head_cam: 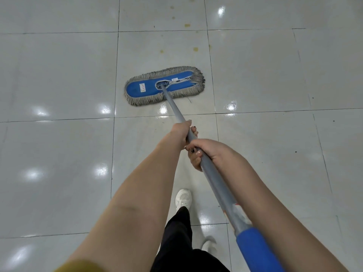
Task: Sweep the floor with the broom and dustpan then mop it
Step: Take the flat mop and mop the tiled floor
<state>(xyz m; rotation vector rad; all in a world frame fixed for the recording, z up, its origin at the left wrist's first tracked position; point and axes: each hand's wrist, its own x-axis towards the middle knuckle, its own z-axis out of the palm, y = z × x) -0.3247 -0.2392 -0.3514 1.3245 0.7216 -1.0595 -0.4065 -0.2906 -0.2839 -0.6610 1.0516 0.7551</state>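
Observation:
A flat mop head (pixel 165 85), blue on top with a grey string fringe, lies flat on the glossy white tiled floor (pixel 59 79) ahead of me. Its grey metal handle (pixel 214 179) runs back toward me and ends in a blue grip at the lower right. My left hand (pixel 181 132) grips the handle further down toward the mop head. Just behind it, my right hand (pixel 208 152) wraps around the handle. No broom or dustpan is in view.
Several yellowish-brown stains (pixel 195 49) dot the tiles beyond the mop head, toward the top. Small dark specks (pixel 296 151) lie at the right. My white shoes (pixel 183 199) and black trousers show below my arms. Ceiling lights reflect off the tiles.

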